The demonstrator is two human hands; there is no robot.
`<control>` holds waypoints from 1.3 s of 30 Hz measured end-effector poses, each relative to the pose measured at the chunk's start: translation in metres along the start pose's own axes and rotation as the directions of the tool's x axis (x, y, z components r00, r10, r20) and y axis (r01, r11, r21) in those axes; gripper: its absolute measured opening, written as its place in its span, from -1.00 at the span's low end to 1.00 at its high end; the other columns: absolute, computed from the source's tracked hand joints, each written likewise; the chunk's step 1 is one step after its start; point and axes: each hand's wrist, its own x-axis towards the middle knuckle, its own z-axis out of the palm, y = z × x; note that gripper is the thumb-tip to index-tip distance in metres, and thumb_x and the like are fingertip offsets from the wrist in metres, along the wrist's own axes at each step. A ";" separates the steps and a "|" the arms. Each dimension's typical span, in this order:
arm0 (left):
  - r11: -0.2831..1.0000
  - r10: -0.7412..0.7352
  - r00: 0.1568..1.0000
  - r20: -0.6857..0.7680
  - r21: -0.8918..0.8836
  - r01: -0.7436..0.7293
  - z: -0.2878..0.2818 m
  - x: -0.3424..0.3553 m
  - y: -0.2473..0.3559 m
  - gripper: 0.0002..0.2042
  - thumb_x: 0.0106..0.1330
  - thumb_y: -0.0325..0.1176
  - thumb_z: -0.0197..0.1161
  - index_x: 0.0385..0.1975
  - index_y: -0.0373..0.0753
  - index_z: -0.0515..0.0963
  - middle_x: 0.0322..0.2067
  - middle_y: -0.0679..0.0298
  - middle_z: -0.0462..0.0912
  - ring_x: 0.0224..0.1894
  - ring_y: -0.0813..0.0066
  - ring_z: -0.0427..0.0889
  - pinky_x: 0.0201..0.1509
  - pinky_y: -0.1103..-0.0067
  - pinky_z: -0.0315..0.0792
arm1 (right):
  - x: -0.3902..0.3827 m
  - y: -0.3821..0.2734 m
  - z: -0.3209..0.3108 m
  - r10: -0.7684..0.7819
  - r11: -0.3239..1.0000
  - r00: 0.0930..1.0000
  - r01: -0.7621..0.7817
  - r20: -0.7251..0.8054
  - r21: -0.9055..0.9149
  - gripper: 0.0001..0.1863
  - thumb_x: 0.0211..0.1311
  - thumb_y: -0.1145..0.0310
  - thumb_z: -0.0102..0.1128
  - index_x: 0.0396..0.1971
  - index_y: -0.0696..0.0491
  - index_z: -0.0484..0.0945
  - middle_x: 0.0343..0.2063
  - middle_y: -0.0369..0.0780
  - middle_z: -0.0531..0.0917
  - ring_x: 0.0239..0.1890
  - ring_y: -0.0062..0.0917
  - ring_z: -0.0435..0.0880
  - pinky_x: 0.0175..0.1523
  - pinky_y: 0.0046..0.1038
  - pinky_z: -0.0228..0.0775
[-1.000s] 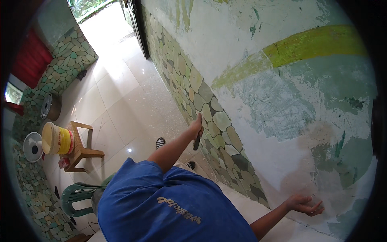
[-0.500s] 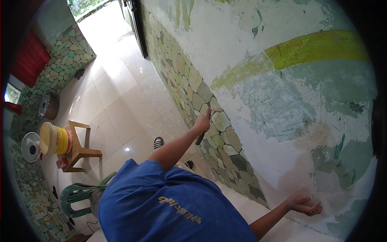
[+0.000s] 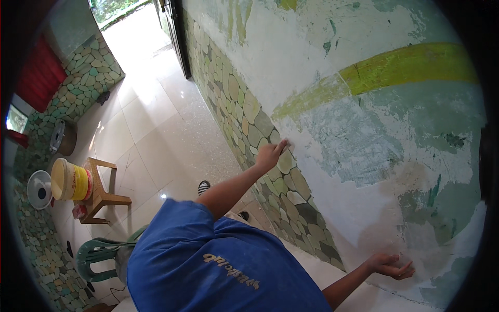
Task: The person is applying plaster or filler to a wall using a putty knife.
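My left hand (image 3: 272, 153) is raised at the border between the stone-pattern wall band (image 3: 249, 119) and the patchy plaster wall (image 3: 332, 192), closed on a scraper whose handle is mostly hidden now; a pale edge shows by my fingertips. Lower right, my right hand (image 3: 390, 265) is palm-up beside the white plaster, fingers loosely curved and apart, with nothing clearly held. My blue shirt (image 3: 218, 255) fills the bottom middle, and striped footwear (image 3: 204, 187) shows beyond it. A broad yellow-green painted stripe (image 3: 400, 65) crosses the wall above my hands.
At left, a yellow-labelled bucket (image 3: 70, 179) rests on a brown stool (image 3: 106, 197), near a white round item (image 3: 39, 190), a metal pot (image 3: 63, 138) and a green plastic chair (image 3: 99, 257). An open door (image 3: 179, 41) stands at the tiled floor's far end (image 3: 156, 114).
My left hand has moved right along the wall toward the plaster, and the dark handle that hung below it is now hidden. My right hand stays nearly in place.
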 end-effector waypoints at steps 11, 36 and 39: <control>0.993 0.113 0.985 -0.128 -0.030 -0.118 0.012 0.024 0.008 -0.35 0.32 0.18 -0.17 -0.65 -0.37 0.45 -0.71 -0.01 0.43 -0.61 0.07 0.49 -0.47 0.33 0.30 | 0.001 -0.002 -0.001 0.005 1.000 1.000 -0.005 0.021 0.013 -0.55 0.35 0.12 -0.13 0.05 0.15 0.33 0.19 0.00 0.14 0.30 -0.14 0.02 0.26 -0.07 -0.06; 0.327 -0.503 0.547 0.669 -0.439 0.837 -0.017 -0.115 -0.151 -0.81 0.33 -0.26 0.03 -0.20 -0.20 0.31 -0.45 0.21 0.43 -0.46 0.37 0.48 -0.35 0.38 0.44 | 0.004 -0.005 0.002 0.061 0.998 0.998 -0.062 0.018 0.018 -0.54 0.34 0.12 -0.12 0.05 0.17 0.32 0.20 0.04 0.10 0.29 -0.10 0.04 0.28 -0.06 -0.09; 0.262 -0.528 0.458 0.715 -0.376 0.889 -0.008 -0.148 -0.132 -0.78 0.36 -0.16 -0.01 -0.24 -0.18 0.32 -0.47 0.23 0.42 -0.48 0.38 0.47 -0.37 0.40 0.44 | 0.003 -0.003 0.003 0.059 0.998 0.998 -0.060 0.018 0.024 -0.55 0.35 0.12 -0.15 0.05 0.16 0.32 0.20 0.03 0.09 0.29 -0.12 0.04 0.28 -0.06 -0.08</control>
